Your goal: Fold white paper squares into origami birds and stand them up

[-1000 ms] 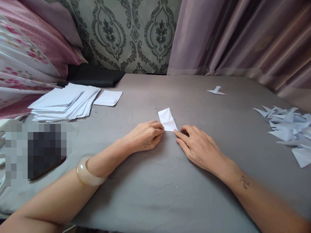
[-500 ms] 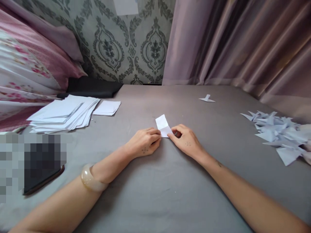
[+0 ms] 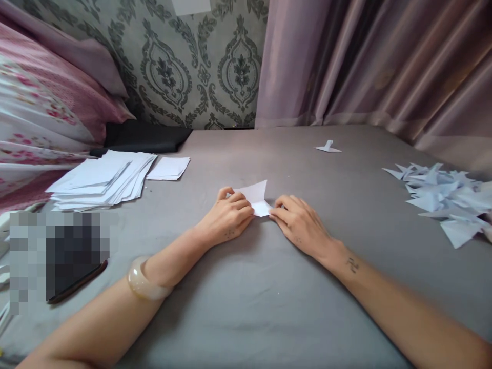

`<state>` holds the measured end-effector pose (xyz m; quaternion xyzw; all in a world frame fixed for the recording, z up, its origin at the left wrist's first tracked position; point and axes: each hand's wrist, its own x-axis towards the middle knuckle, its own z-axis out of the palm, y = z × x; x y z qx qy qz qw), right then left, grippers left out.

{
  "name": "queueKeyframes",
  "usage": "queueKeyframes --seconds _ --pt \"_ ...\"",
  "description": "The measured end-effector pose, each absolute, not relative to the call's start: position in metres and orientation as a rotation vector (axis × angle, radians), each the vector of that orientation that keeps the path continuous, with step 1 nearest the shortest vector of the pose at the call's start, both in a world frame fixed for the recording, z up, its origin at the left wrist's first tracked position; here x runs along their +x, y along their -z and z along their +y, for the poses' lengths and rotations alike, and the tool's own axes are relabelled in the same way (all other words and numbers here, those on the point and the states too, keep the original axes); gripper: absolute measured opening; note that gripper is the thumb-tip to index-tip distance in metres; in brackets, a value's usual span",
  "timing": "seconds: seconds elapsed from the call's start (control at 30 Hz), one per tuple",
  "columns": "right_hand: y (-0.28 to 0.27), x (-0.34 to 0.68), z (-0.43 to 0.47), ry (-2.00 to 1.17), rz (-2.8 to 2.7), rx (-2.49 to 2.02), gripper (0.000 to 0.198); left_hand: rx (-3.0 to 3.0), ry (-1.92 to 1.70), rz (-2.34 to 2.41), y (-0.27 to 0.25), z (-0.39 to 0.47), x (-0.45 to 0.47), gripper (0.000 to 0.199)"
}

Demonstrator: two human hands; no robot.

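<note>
A small white sheet of paper [image 3: 257, 192] with a crease across it lies between my hands on the grey cloth [image 3: 246, 307]. Its upper part stands up at an angle, while the lower part rests near the cloth. My left hand [image 3: 230, 215] grips the paper's left side with bent fingers, which cover that edge. At the lower right corner, the thumb and fingertips of my right hand [image 3: 298, 223] pinch the paper.
White paper sheets [image 3: 100, 179] are piled at the left, beside a smaller stack [image 3: 169, 168]. Folded paper pieces [image 3: 446, 195] heap up at the right, and a single one [image 3: 328, 147] stands farther back. A dark, blurred-out device [image 3: 77, 261] lies at the near left.
The paper has opened wider, its upper flap now spreading leftward and standing up. My left fingers have lifted onto its left side; my right hand stays at the right corner. The view has shifted slightly.
</note>
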<state>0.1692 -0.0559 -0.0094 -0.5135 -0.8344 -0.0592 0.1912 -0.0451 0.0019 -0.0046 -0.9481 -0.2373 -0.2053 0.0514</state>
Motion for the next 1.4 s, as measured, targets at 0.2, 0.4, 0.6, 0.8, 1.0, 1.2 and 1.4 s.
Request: queueKeyframes --seconds 0.2,0.4,0.6,0.8,1.0,1.2,1.4 --pt "0.008 0.17 -0.06 -0.225 -2.119 -1.627 0.015 -2.913 0.71 -0.898 0.005 -0.003 -0.04 0.029" --pt "0.009 0.163 -0.056 -0.331 -1.951 -1.758 0.015 -2.876 0.724 -1.168 0.006 -0.002 -0.03 0.025" --pt "0.011 0.158 -0.052 -0.305 -1.882 -1.829 0.016 -2.877 0.703 -1.306 0.008 0.003 -0.024 0.017" --pt "0.015 0.164 -0.048 -0.336 -1.89 -1.795 0.008 -2.908 0.68 -1.382 0.009 0.004 -0.022 0.016" --pt "0.011 0.181 -0.05 -0.441 -1.87 -1.701 0.004 -2.955 0.705 -1.428 0.01 0.007 -0.021 0.015" --pt "0.007 0.168 -0.056 -0.34 -1.932 -1.401 0.023 -2.969 0.746 -1.375 0.013 0.009 -0.021 0.012" --pt "0.012 0.158 -0.063 -0.262 -2.198 -1.4 0.029 -3.026 0.732 -1.463 0.007 0.008 -0.031 0.029"
